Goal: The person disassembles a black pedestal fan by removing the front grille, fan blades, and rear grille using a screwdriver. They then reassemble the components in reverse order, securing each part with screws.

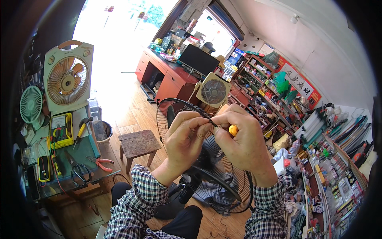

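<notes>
Both my hands are raised in front of a black fan (229,169) with a round wire guard. My left hand (184,139) is closed, its thumb and fingertips pinching one end of a thin, dark, wire-like piece (213,123). The fingertips of my right hand (244,139) pinch the same piece from the other side. Out of my curled right fingers sticks the rounded yellow-orange end of a handle (233,130); the rest of that tool is hidden in the hand. Fingers cover most of the dark piece, so its exact kind is unclear.
A wooden stool (139,144) stands left of the fan. The bench (93,175) at left bears a box fan (68,79), a yellow-cased meter (61,129), a hammer (82,127), scissors (80,173) and red-handled pliers (101,162). Crowded shelves (338,191) line the right.
</notes>
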Tool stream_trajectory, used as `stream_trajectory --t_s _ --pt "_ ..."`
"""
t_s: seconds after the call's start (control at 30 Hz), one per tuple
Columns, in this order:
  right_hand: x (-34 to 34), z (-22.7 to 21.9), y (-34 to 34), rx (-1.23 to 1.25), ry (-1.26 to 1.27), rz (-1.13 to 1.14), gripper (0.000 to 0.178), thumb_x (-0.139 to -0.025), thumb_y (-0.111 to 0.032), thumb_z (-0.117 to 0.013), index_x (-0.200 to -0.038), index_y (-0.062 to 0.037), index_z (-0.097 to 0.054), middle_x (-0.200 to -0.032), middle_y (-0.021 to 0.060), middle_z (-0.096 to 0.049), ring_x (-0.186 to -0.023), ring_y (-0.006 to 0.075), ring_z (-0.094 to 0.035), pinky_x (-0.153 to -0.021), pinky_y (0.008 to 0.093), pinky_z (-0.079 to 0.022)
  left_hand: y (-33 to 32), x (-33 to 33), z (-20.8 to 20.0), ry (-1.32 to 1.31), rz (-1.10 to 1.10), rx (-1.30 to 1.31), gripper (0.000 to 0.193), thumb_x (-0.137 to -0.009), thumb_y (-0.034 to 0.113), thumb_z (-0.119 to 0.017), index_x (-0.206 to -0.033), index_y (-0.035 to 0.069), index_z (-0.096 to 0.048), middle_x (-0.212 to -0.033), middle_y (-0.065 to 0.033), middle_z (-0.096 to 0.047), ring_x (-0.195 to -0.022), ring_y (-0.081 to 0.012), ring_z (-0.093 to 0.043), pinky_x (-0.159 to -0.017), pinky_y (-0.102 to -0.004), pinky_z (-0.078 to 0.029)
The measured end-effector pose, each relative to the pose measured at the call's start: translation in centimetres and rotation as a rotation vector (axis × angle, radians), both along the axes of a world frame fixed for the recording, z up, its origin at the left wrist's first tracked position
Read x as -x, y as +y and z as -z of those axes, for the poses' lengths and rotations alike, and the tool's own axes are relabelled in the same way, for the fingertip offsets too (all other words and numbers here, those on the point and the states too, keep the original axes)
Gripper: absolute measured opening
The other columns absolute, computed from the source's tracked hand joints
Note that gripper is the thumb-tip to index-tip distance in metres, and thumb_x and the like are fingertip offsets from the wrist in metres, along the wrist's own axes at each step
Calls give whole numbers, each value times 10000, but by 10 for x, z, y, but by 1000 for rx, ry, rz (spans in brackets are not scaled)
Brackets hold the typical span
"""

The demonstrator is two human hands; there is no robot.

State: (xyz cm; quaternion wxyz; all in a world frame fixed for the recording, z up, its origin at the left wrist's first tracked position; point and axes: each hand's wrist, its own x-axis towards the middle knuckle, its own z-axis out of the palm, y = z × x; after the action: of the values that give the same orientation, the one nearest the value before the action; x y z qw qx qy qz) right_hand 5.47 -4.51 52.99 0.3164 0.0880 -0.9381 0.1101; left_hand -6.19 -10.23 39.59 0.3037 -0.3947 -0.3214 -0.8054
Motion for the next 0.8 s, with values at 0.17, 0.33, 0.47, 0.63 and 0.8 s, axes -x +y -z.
stream_trajectory --t_s 0.17,0.33,0.47,0.63,0.8 --pt "-1 -3 -1 11 -18 1 180 -876 -39 -705 -997 85 -754 -927 197 -679 -853 332 -711 -770 407 -564 0 2 -1 51 -84 -5 182 -919 -31 -828 -1088 -25 -760 -1089 -119 -694 -896 -189 -689 -729 -274 -551" --pt "-2 -3 -1 2 -17 -6 171 -875 -31 -702 -992 83 -752 -926 194 -678 -859 333 -710 -774 406 -564 -1 4 2 53 68 11 152 -970 -38 -785 -1116 -46 -745 -1137 -121 -649 -987 -171 -646 -828 -287 -543" --pt "-1 -2 -4 21 -24 -12 167 -875 -30 -705 -988 84 -750 -928 195 -678 -869 335 -709 -787 407 -565 2 4 6 4 62 -1 179 -960 -20 -801 -1126 -41 -738 -1141 -114 -647 -970 -161 -651 -799 -279 -544" --pt "-1 -2 -3 21 -21 -7 170 -872 -30 -711 -991 84 -750 -930 194 -677 -873 339 -709 -790 408 -566 2 3 5 4 81 -67 232 -930 -15 -828 -1144 -21 -739 -1127 -106 -667 -933 -159 -668 -729 -269 -545" --pt "-5 -3 -8 5 -42 13 177 -872 -35 -715 -998 84 -751 -930 193 -676 -877 342 -710 -789 411 -565 -2 6 4 35 70 -10 249 -932 -10 -825 -1159 -26 -727 -1133 -110 -650 -927 -158 -657 -764 -274 -553"
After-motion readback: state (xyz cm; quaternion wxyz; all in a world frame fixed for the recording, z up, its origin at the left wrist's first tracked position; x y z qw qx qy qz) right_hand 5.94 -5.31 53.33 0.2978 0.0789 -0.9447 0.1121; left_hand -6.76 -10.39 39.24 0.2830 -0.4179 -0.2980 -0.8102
